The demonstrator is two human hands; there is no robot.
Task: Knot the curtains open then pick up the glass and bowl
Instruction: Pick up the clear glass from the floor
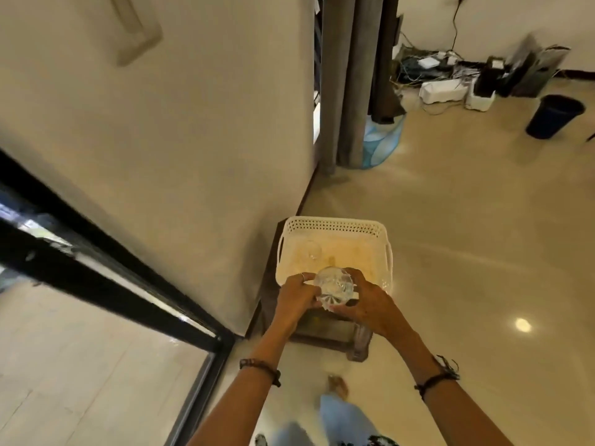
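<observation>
Clear cut glass catches the light between both hands: the left hand [297,292] and right hand [365,300] are curled round a faceted bowl [333,286] from either side, holding it over the near edge of a white basket [335,225]. Whether the bowl touches the basket rim I cannot tell. Left fingers wrap the bowl's left side, and the right thumb and fingers clasp its right side.

Inside the basket, towards its far left, stands a small glass [312,249], upright and well apart from the hands. The basket sits on a dark wooden stool [325,329] pushed close to the wall [161,140] on the left.

Farther off, grey curtains [349,78] hang straight down by the wall's corner, with a blue bag [380,143] just beside their foot. On the far right floor lie a tangle of cables and white boxes [444,88], and a dark bin [552,115] stands near them. To the near left runs a black door frame [106,268]. Both wrists wear dark bracelets, and pale trousers show at the bottom.
</observation>
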